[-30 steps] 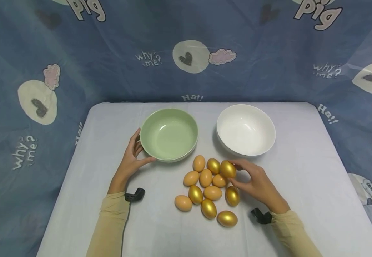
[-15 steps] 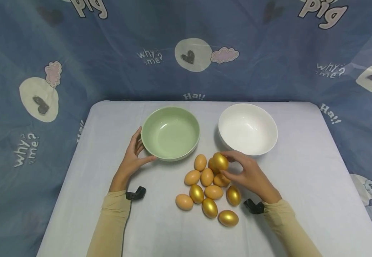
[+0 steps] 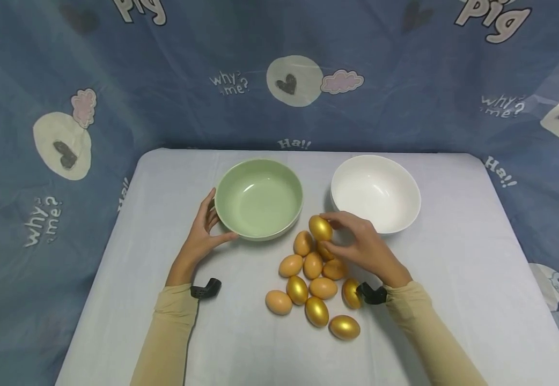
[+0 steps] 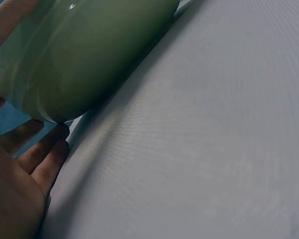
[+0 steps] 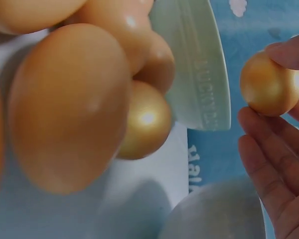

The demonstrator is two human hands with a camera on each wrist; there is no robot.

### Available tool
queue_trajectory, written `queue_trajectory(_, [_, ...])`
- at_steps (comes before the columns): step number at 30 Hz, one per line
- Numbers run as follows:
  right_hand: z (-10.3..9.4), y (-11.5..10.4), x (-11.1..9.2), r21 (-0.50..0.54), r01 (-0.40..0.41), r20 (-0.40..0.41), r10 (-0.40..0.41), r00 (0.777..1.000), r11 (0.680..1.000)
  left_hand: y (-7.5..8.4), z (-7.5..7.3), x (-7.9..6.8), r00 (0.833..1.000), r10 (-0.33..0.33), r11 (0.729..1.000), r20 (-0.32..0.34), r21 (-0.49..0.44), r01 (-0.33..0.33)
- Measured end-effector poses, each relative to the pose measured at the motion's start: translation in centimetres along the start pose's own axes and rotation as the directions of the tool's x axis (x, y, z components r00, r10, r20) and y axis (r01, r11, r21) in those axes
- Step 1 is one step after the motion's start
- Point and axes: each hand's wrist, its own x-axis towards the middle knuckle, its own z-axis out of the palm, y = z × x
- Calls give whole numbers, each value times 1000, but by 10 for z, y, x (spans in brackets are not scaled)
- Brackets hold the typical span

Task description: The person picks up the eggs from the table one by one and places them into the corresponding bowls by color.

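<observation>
My right hand (image 3: pixel 363 245) pinches a golden egg (image 3: pixel 320 228) between thumb and fingers, raised above the other eggs near the green bowl's front right. In the right wrist view, the held golden egg (image 5: pixel 270 84) sits at the fingertips. My left hand (image 3: pixel 197 241) rests against the left outer side of the green bowl (image 3: pixel 258 197), thumb near its front rim and fingers spread along the wall. The left wrist view shows fingertips (image 4: pixel 60 130) touching the bowl's lower side. No egg shows inside the green bowl.
Brown eggs (image 3: pixel 313 266) and golden eggs (image 3: pixel 316 312) lie clustered on the white-covered table (image 3: pixel 472 257), in front of the bowls. A white bowl (image 3: pixel 376 193) stands at the back right, behind my right hand. A patterned blue cloth (image 3: pixel 178 69) hangs behind the table.
My right hand has carried the golden egg leftward and away from me, from the cluster's right side to above its far end. The left hand has stayed at the green bowl.
</observation>
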Motion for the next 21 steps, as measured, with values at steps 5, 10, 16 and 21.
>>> queue_trajectory(5, [1,-1,13,1,0,19,0,1000,1000,5,0,-1,1000,-14,1000,7,-5,14])
queue_trajectory(10, [1,-3,28,4,6,14,-6,1000,1000,5,0,0,1000,-9,1000,11,-19,9])
queue_trajectory(16, [5,-5,45,14,7,48,-8,999,1000,0,-1,0,1000,-11,1000,12,-5,11])
queue_trajectory(21, [7,-8,60,26,-14,63,13,998,1000,3,-1,1,999,-26,1000,20,-2,26])
